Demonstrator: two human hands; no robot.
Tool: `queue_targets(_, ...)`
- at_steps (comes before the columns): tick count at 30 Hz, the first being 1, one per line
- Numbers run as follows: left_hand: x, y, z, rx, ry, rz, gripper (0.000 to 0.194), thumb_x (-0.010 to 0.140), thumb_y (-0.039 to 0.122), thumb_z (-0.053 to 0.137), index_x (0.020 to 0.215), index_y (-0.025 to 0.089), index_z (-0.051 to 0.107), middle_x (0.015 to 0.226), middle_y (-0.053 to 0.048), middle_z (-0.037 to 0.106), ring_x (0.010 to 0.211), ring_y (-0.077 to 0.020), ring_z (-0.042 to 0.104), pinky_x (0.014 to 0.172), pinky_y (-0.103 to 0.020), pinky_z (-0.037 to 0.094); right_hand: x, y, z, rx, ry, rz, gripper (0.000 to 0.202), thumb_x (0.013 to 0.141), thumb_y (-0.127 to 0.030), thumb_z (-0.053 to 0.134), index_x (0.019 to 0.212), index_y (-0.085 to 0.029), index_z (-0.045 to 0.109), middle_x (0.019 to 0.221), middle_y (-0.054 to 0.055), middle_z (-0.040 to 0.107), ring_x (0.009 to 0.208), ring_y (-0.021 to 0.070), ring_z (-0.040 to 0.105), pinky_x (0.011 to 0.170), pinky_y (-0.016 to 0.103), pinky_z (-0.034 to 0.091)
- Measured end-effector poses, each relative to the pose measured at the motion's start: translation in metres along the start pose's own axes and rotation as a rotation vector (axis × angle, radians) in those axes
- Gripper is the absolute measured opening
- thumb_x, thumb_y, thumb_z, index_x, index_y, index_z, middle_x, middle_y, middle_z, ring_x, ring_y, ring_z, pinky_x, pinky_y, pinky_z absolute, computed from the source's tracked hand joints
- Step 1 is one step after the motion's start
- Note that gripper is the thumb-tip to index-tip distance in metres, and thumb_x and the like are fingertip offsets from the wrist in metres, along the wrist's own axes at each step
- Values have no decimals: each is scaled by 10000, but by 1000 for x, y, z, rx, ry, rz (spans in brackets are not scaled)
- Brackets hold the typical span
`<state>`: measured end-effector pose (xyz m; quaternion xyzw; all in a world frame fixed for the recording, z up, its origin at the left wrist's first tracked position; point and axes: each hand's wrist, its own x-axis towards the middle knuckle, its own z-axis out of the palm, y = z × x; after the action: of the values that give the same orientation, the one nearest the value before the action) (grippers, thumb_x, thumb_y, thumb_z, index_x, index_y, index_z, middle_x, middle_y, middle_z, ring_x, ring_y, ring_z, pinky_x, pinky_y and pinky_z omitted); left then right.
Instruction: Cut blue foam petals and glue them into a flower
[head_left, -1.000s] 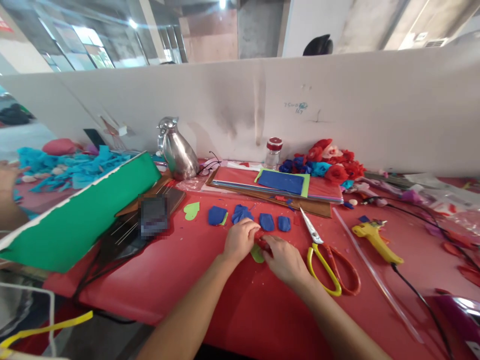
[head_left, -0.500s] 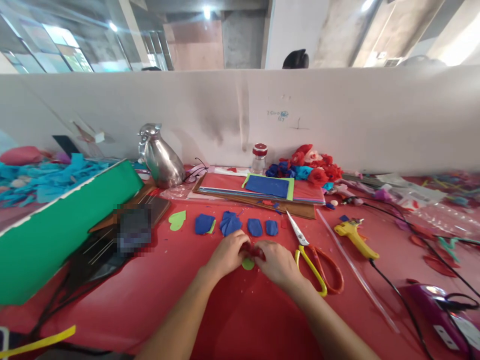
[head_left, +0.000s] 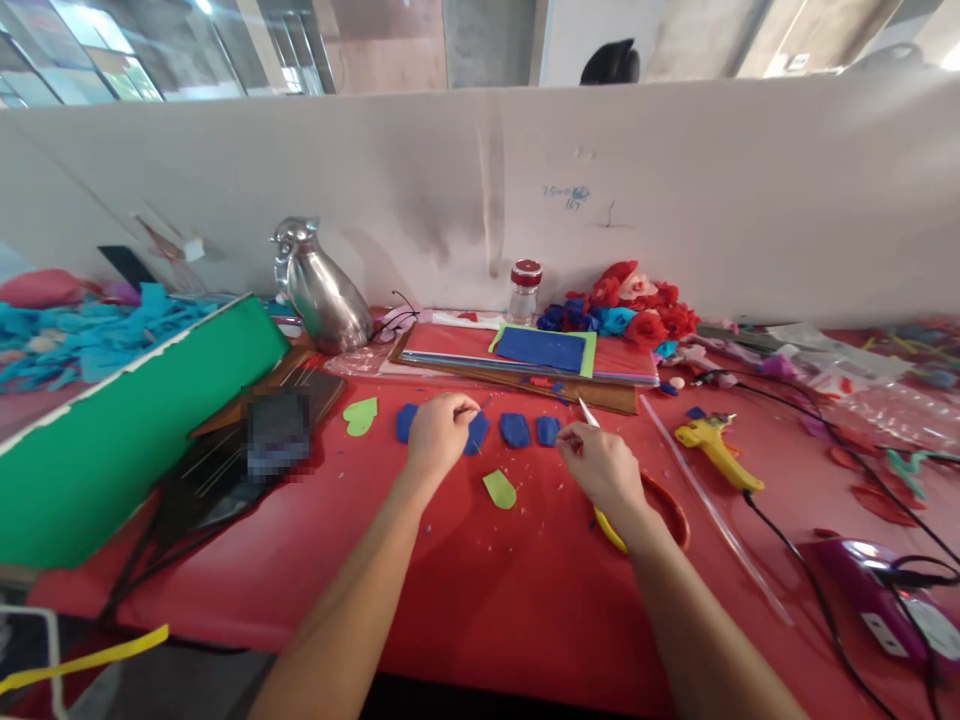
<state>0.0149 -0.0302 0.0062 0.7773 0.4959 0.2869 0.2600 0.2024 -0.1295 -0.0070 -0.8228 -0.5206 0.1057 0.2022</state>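
My left hand [head_left: 442, 432] is over the left blue paper pieces, its thumb and fingertips pinched together; what they hold, if anything, is too small to name. One blue piece [head_left: 406, 422] shows to its left, and a pleated blue piece [head_left: 477, 432] is partly covered by it. My right hand [head_left: 601, 468] has its fingers curled together beside the rightmost blue piece [head_left: 548, 431], above the scissors [head_left: 663, 505], hiding much of them. Another blue piece [head_left: 515, 430] lies between the hands. Nearer me is a green petal-shaped piece [head_left: 500, 490]. A green heart-shaped piece [head_left: 361, 416] lies left.
Behind are stacked coloured sheets [head_left: 457, 350], a steel jug [head_left: 322, 290], a red-lidded jar [head_left: 526, 292] and paper flowers [head_left: 637, 310]. A yellow glue gun [head_left: 716, 452] with its cord lies right, beside a clear strip [head_left: 720, 515]. A green box [head_left: 142, 430] stands left.
My hands have parted from above the green petal-shaped piece, uncovering it. The left went up and left over the blue pieces; the right went right over the scissors. The view has tilted down.
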Motion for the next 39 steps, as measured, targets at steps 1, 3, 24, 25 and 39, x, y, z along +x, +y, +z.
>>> queue_targets(1,3,1,2,42,-34,-13,155,799,139,556,812,196,700,845,-54,710,805,-190,642,766,-307,477,-1,-1,1,-30,-18,5,174,821,-265,507,878,-252,671,856,24,718,775,195,637,543,243,334)
queue_targets(3,5,2,12,125,-69,9,157,791,154,587,892,182,704,913,-76,697,847,-198,632,800,-317,472,-3,-5,3,-64,-57,-31,173,827,-261,507,881,-250,671,869,28,719,784,196,639,554,246,341)
queue_targets(24,4,-3,54,-168,-120,95,53,791,148,555,822,190,559,857,-34,643,888,-198,569,833,-360,434,-8,-16,27,259,53,-77,380,812,-363,550,1157,-204,567,1102,99,644,751,177,628,660,289,453)
queue_targets(25,2,-2,53,-320,-136,58,59,785,147,553,828,186,546,821,-23,633,820,-174,580,786,-326,452,-6,-15,27,379,69,-68,404,792,-382,568,1146,-189,563,1094,100,645,734,167,620,673,290,460)
queue_targets(39,-14,10,44,-1136,-165,-392,317,516,312,816,699,148,616,670,27,600,626,-82,545,639,-220,431,-7,-23,15,1148,-156,90,331,617,-487,711,651,-169,624,501,-35,545,476,89,430,489,236,309)
